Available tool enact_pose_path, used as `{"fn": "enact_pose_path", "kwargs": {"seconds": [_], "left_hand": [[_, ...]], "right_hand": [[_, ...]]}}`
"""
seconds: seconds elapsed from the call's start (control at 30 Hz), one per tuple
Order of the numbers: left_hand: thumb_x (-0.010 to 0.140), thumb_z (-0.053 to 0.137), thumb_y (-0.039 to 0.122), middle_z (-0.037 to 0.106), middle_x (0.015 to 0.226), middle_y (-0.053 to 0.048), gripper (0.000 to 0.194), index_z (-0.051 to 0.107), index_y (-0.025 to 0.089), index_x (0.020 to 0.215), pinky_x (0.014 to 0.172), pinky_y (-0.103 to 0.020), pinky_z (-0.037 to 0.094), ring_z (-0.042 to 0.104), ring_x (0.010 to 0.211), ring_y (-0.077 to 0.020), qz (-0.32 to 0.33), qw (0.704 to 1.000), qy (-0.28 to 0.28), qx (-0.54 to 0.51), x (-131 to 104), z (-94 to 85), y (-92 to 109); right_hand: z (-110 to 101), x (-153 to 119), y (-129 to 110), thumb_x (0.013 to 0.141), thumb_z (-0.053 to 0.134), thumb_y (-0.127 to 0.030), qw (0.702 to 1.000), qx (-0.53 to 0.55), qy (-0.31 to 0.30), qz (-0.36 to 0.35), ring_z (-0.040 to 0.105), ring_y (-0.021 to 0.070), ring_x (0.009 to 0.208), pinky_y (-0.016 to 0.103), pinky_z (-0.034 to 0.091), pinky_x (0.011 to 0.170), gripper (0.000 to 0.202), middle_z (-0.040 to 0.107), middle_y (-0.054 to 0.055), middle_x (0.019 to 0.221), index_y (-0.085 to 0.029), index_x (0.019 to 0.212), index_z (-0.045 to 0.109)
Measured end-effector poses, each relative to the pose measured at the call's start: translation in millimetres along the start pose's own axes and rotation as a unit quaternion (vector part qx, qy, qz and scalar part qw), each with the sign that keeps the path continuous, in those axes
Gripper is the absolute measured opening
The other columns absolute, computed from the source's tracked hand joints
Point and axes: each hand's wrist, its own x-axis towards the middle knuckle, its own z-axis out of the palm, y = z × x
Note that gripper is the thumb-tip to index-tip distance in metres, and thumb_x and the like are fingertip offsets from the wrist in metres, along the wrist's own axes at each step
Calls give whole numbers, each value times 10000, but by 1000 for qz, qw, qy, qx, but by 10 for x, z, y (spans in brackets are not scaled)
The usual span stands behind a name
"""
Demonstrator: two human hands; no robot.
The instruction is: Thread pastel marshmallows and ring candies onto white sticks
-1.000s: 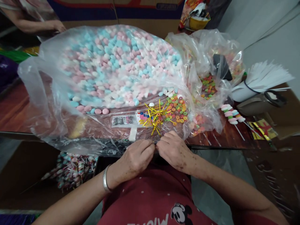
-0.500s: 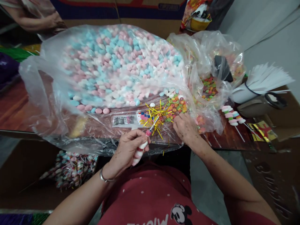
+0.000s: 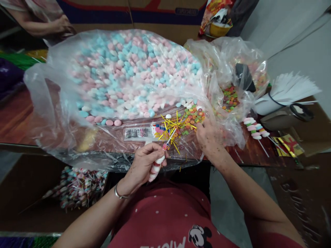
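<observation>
My left hand point(image 3: 147, 162) is closed around a marshmallow skewer point(image 3: 155, 170), pink and white, in a clear wrapper. The wrapper's neck is gathered at my fingertips, and a pale stick end points up from it. Just beyond lies a loose pile of gold twist ties point(image 3: 174, 122), partly over a printed clear bag point(image 3: 138, 132). My right hand point(image 3: 210, 139) is at the right of that pile, beside small coloured candy rings point(image 3: 192, 119). Motion smears its fingers, and whether they hold anything is hidden.
A large clear bag of pastel marshmallows point(image 3: 124, 72) covers the table's middle. To the right are bags of candy rings point(image 3: 230, 96), two finished skewers point(image 3: 254, 127) and a container of white strips point(image 3: 269, 101). A carton of wrapped skewers point(image 3: 80, 187) stands low left. Another person's arm point(image 3: 49, 27) shows top left.
My right hand has moved a little right and away from the gold ties. My left hand still holds the skewer, shifted slightly right in view.
</observation>
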Motion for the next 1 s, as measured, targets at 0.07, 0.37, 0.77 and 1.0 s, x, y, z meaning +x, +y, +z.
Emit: {"fn": "enact_pose_path", "kwargs": {"seconds": [0.07, 0.37, 0.77, 1.0], "left_hand": [[724, 735, 345, 638, 573, 3, 252, 561, 162, 722, 208, -144, 267, 339, 270, -38, 6, 1000, -1, -5, 13, 1, 4], [622, 805, 291, 683, 641, -29, 302, 551, 139, 686, 368, -149, 412, 590, 446, -100, 2, 995, -56, -79, 146, 198, 36], [621, 803, 282, 665, 631, 6, 350, 526, 158, 795, 414, -176, 451, 592, 447, -102, 14, 995, -18, -92, 160, 182, -46], [616, 792, 244, 631, 575, 27, 295, 547, 158, 756, 407, -181, 448, 589, 434, -106, 1, 995, -3, -105, 189, 180, -69]], "right_hand": [[-76, 19, -3, 856, 425, -67, 998, -36, 3, 43, 498, 241, 857, 350, 387, 703, 206, 585, 124, 866, -137, 867, 617], [-220, -129, -548, 864, 475, -121, 910, 414, 8, -14, 531, 102, 667, 225, 423, 637, 162, 558, -13, 717, -180, 759, 583], [-113, -204, -615, 865, 488, -90, 897, 441, -17, -26, 540, 90, 681, 211, 426, 645, 166, 580, -16, 725, -169, 781, 607], [-107, -248, -623, 930, 452, -140, 959, 144, 126, -210, 508, 159, 731, 296, 428, 678, 208, 582, 40, 722, -155, 831, 634]]}}
